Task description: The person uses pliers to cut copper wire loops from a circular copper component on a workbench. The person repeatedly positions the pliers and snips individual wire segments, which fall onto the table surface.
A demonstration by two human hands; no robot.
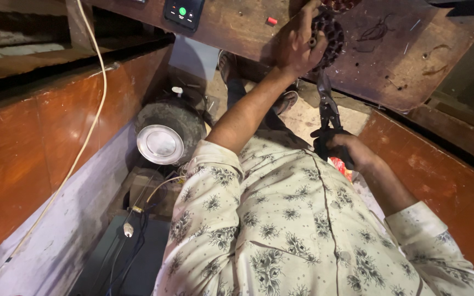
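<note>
**Hands, cutters and coil at bench edge**

Left hand [297, 41] – clasps dark round wound coil [329, 34] on worn wooden bench [401, 60], near its front edge. Right hand [344, 149] – closed around black-handled cutters [328, 112], blades up at the coil; floor gap narrow between panels

I read warm, dim light; glare marks the round metal lid [160, 144]; corners fall dark; wide-angle bending curves the edges.
</note>
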